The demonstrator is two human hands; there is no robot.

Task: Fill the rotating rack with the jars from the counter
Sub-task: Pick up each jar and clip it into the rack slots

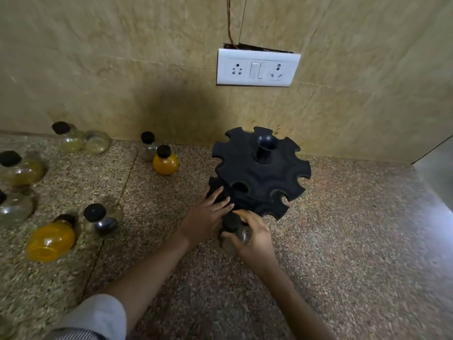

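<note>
Two hands at the rack, one jar held

Speckled stone counter (343, 241) carries the black two-tier rotating rack (262, 173), which stands near the tiled wall. Both forearms reach forward from the lower edge and converge at the rack's near-left side. The left hand (204, 218) lies with fingers straight and slightly spread, tips resting on the lower tier. The right hand (255, 238) curls around a clear, black-capped jar (232, 223), held upright at the lower tier's near edge; whether it touches the rack cannot be told. Other jars (100, 219) sit well apart on the counter's left, among them a yellow jar (50, 240).
</note>
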